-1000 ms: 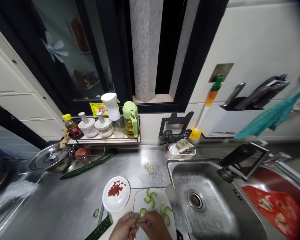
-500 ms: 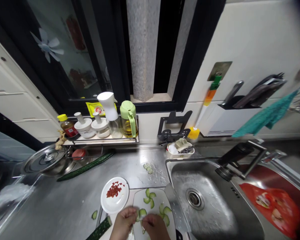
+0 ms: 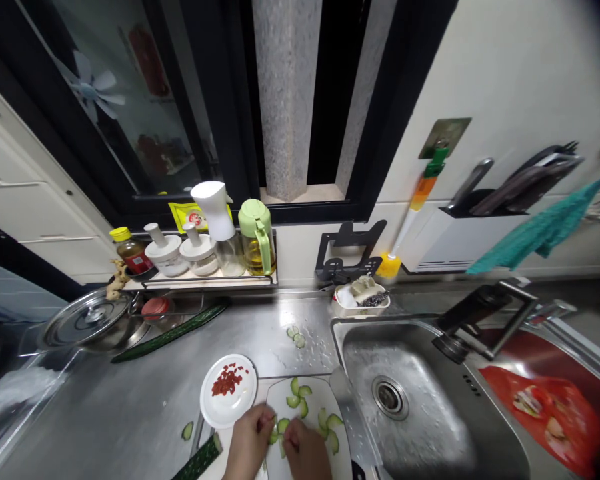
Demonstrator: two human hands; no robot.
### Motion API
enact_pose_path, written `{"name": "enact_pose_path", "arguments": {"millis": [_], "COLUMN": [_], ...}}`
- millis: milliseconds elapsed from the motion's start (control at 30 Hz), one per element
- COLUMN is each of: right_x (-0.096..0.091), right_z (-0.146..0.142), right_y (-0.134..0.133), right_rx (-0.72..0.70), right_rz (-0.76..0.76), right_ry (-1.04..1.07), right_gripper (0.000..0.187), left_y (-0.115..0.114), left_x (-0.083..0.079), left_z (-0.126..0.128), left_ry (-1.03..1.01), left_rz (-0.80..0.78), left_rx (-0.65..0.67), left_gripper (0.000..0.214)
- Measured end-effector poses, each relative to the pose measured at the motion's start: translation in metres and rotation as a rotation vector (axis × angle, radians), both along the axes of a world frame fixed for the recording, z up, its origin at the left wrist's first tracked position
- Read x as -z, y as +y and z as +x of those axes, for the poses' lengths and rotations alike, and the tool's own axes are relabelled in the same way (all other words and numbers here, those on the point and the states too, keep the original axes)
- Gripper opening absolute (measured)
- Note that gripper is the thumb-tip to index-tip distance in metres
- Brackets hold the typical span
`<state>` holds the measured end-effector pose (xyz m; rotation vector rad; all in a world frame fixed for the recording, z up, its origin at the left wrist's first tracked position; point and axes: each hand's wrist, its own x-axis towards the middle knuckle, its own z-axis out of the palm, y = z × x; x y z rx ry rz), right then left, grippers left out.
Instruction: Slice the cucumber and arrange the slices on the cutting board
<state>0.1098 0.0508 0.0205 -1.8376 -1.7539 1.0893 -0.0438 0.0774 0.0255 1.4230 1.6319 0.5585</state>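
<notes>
A white plate (image 3: 344, 460) holds thin green cucumber slices. Some form a pinwheel (image 3: 299, 397) at its top, and more cucumber slices (image 3: 330, 427) are grouped at its right. Low on the plate's left side, my left hand (image 3: 253, 437) has its fingertips pinched together beside another few cucumber slices (image 3: 282, 425). Just right of these slices, my right hand (image 3: 305, 448) is also closed in a pinch. Whatever lies between the fingertips of either hand is too small or hidden to make out. A round white dish (image 3: 237, 407) with small dried red berries (image 3: 227, 380) stands up and left of my hands.
A cut cucumber (image 3: 200, 459) and a single slice lie at left; a whole cucumber (image 3: 173, 335) lies farther back. Discarded slices (image 3: 296, 337) rest on the wet counter. The sink (image 3: 405, 373) is at right. A rack (image 3: 210, 283) with bottles and jars stands behind.
Both hands have shifted slightly and moved a little apart. The cucumber slices between them now show more clearly, lying in a small group.
</notes>
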Motion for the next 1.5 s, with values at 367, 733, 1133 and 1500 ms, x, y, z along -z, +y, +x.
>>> {"name": "enact_pose_path", "arguments": {"millis": [367,733,1133,1500], "right_x": [-0.002,-0.012,-0.010,-0.003], "right_z": [-0.007,-0.012,-0.015,-0.011], "right_y": [-0.001,0.003,0.001,-0.002], "right_rx": [-0.054,-0.072,-0.098,-0.125], "right_rz": [0.058,-0.002,0.066,0.106], "right_ry": [-0.333,-0.374,-0.330,-0.406], "right_gripper": [0.024,0.025,0.029,0.027], "left_y": [0.000,0.000,-0.004,-0.005], "left_x": [-0.017,-0.013,-0.011,-0.013], "left_z": [0.014,0.015,0.015,0.009], "left_ry": [0.255,0.264,0.250,0.234], "left_rz": [0.084,0.102,0.108,0.171], "left_rx": [0.063,0.093,0.067,0.050], "left_gripper": [0.019,0.021,0.024,0.027]}}
